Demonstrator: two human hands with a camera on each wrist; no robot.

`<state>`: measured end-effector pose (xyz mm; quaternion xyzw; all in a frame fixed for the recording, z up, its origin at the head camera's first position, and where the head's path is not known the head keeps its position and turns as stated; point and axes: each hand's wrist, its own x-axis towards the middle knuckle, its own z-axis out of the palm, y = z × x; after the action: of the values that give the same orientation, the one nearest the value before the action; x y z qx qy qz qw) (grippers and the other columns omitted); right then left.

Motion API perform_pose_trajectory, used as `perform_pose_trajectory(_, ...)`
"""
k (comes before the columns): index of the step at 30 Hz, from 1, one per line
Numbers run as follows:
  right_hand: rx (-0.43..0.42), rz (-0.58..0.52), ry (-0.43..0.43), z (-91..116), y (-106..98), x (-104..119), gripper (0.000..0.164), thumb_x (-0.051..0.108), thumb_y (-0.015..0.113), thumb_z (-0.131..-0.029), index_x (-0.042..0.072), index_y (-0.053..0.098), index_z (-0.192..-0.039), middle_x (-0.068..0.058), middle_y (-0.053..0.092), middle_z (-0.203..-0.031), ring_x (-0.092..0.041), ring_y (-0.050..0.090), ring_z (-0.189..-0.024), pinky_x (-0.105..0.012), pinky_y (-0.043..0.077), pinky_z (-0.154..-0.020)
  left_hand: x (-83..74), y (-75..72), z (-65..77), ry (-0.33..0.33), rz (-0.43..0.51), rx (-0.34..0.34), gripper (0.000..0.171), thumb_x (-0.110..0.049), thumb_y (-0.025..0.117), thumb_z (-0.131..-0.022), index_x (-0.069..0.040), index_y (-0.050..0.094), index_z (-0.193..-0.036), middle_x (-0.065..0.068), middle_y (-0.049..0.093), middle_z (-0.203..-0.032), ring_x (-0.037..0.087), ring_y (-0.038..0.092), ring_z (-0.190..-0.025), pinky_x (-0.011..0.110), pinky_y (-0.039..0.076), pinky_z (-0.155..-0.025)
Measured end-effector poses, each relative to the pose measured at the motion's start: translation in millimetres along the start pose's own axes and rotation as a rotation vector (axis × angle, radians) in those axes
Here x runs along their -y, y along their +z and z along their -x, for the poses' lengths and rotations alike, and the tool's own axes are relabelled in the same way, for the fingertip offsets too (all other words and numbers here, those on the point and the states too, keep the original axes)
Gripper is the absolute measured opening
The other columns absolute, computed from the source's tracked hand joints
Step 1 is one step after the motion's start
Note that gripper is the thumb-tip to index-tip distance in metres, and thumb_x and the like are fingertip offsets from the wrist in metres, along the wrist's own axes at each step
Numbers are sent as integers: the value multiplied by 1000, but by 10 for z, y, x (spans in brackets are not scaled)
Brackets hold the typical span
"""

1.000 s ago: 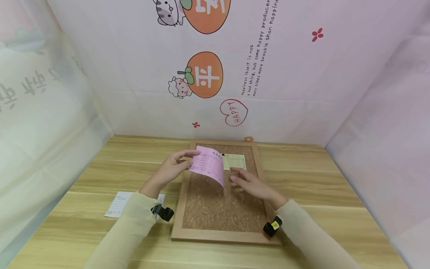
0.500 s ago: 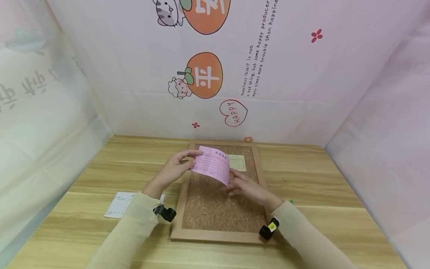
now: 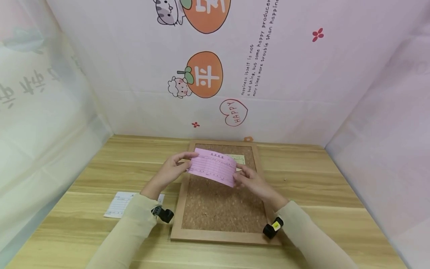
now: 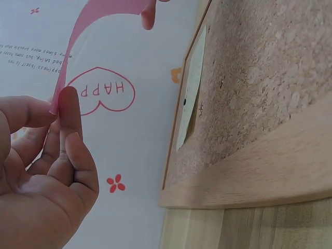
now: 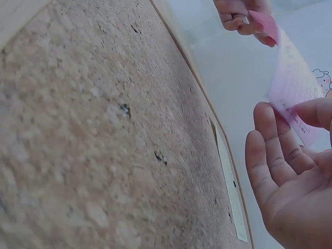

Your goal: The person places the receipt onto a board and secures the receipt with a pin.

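Observation:
A pink printed form slip (image 3: 213,167) is held above the cork board (image 3: 221,209), bowed slightly between both hands. My left hand (image 3: 169,172) pinches its left end between thumb and fingers; the left wrist view shows the paper (image 4: 65,62) caught at the fingertips. At the other end my right hand (image 3: 253,183) pinches the slip's edge, thumb on the printed face and fingers behind. Partly hidden behind the pink slip, a yellow printed slip (image 3: 240,158) lies on the upper part of the board. A black pin head (image 4: 184,102) shows on it in the left wrist view.
A white printed slip (image 3: 117,205) lies on the wooden table (image 3: 309,179) left of the board, partly covered by my left sleeve. The board's wooden frame (image 3: 221,236) forms a raised edge. Printed cloth (image 3: 275,112) walls enclose the table at back and sides.
My right hand has come up to the pink slip's right end and now pinches it. That end, which curled downward, is now stretched out flatter. The left hand has kept its hold.

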<state>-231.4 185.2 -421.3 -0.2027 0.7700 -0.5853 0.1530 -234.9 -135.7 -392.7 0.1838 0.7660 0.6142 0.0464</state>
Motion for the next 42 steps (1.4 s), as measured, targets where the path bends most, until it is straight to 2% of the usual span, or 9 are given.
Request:
perform_pose_trajectory(7, -37, 11, -15, -7, -40, 1, 51, 17, 54, -105, -8, 39, -146, -15, 68, -106, -20, 67, -91, -47, 55, -83, 42, -5, -3, 9, 7, 16, 34, -7, 53, -104, 0, 58, -136, 20, 55, -134, 26, 64, -105, 28, 52, -84)
perform_pose_trajectory(12, -54, 1, -15, -15, -62, -2, 31, 16, 56, -104, -10, 57, -120, -14, 71, -99, -20, 68, -84, -50, 56, -81, 84, -15, -18, 11, 9, 6, 33, -7, 52, -104, 1, 59, -135, 20, 56, -131, 24, 65, -101, 27, 53, -82)
perform_pose_trajectory(15, -60, 0, 5, -11, -81, -2, 28, 19, 57, -103, -8, 59, -110, -12, 71, -97, -22, 68, -83, -53, 55, -81, 97, -18, -24, 5, 4, -7, 32, -7, 53, -104, 1, 60, -133, 20, 57, -127, 23, 65, -98, 30, 54, -81)
perform_pose_trajectory(22, -61, 60, 25, 11, -128, 20, 35, 28, 53, -106, -5, 61, -113, -11, 66, -94, -24, 63, -84, -47, 55, -80, 100, -13, -28, 29, -40, -22, 29, -10, 57, -103, 2, 62, -128, 18, 61, -120, 24, 62, -97, 36, 53, -82)
perform_pose_trajectory(27, -65, 91, 22, 24, -143, 3, 33, 27, 54, -106, -5, 62, -110, -11, 65, -91, -24, 62, -83, -46, 55, -78, 122, -2, -39, 52, -67, -29, 27, -11, 59, -102, 2, 62, -125, 17, 63, -112, 24, 59, -95, 46, 51, -84)
perform_pose_trajectory(34, -76, 116, 36, 50, -156, -18, 31, 27, 56, -105, -4, 62, -107, -11, 65, -89, -22, 61, -81, -36, 54, -71, 153, 20, -41, 55, -66, -31, 24, -8, 61, -100, 1, 63, -122, 17, 63, -108, 26, 60, -95, 48, 50, -86)
perform_pose_trajectory(42, -119, 133, 39, 84, -176, -28, 24, 24, 62, -102, 0, 64, -103, -12, 66, -89, -27, 64, -82, -47, 56, -77, 197, 55, -39, -7, -58, -19, 23, -10, 63, -99, -1, 65, -120, 16, 64, -108, 27, 60, -94, 54, 49, -87)
